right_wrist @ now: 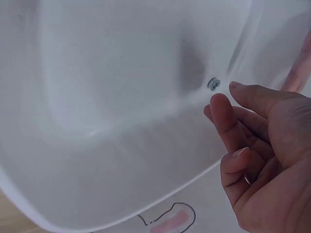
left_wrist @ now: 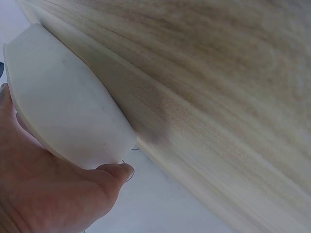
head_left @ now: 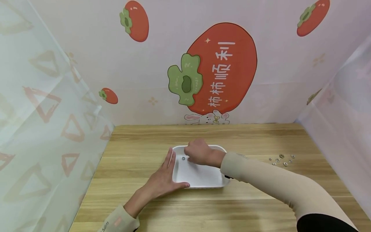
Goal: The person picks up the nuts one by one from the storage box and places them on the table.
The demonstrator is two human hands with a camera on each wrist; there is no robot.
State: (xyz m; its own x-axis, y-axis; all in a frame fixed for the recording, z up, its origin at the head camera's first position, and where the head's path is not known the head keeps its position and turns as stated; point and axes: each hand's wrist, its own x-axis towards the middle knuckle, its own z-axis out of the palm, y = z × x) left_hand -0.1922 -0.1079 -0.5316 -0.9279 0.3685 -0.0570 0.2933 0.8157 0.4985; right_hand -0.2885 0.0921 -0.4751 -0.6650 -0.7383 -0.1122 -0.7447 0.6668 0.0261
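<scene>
A white tray (head_left: 200, 175) sits on the wooden table, its wall filling much of the left wrist view. My left hand (head_left: 162, 178) rests against the tray's left front corner, with straight fingers along the left side and the thumb along the front edge. Inside, near the left wall, lies a small metal nut (head_left: 183, 158). Over the back part of the tray is my right hand (head_left: 200, 151). In the right wrist view its fingers are loosely bent, with thumb and index fingertips apart beside the nut (right_wrist: 214, 84) and nothing between them.
Several small metal nuts and washers (head_left: 281, 156) lie scattered on the wooden table (head_left: 139, 138) to the right, beyond my right forearm. A printed curtain (head_left: 156, 106) with persimmons stands behind the table's back edge, and pale sheets hang at both sides.
</scene>
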